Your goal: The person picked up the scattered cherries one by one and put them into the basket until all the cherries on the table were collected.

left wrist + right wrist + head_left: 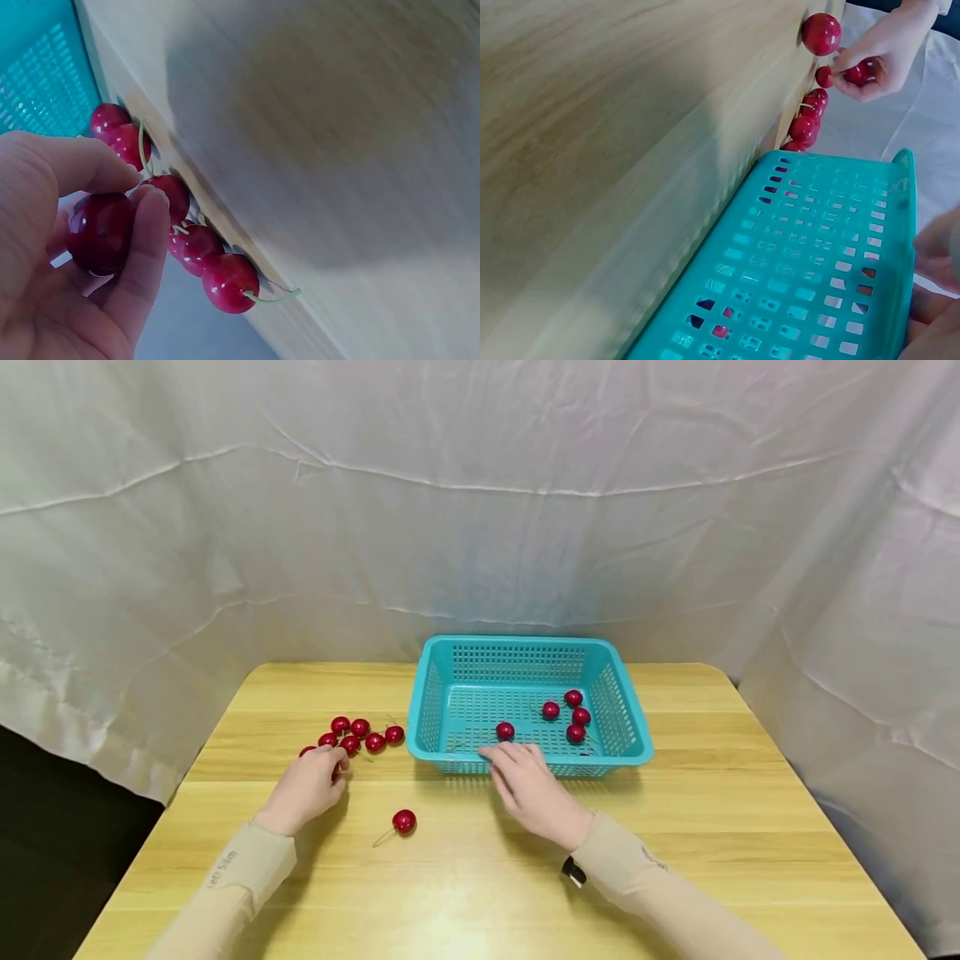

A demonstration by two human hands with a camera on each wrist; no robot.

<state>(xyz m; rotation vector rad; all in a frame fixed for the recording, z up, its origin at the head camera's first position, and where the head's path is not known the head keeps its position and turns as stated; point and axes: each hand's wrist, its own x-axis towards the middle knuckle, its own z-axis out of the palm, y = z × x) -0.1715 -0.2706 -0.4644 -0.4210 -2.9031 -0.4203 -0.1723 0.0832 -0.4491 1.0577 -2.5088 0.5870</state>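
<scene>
My left hand (307, 785) is over the near side of a cluster of red cherries (375, 742) at the table's left. In the left wrist view its fingers are curled round a dark red cherry (101, 232), while the thumb and a fingertip come right up to another cherry (172, 196) in the cluster. Green stems show on several of these. My right hand (536, 789) rests with its fingertips on the near rim of a turquoise plastic basket (643, 750), fingers fairly straight. Inside the basket lie several cherries (575, 732), mostly toward its right side.
One stemmed cherry (404, 822) lies apart, between my hands and in front of the basket. The basket stands toward the back of the wooden table (712, 827). Grey-white cloth (480, 552) hangs behind the table and at its sides.
</scene>
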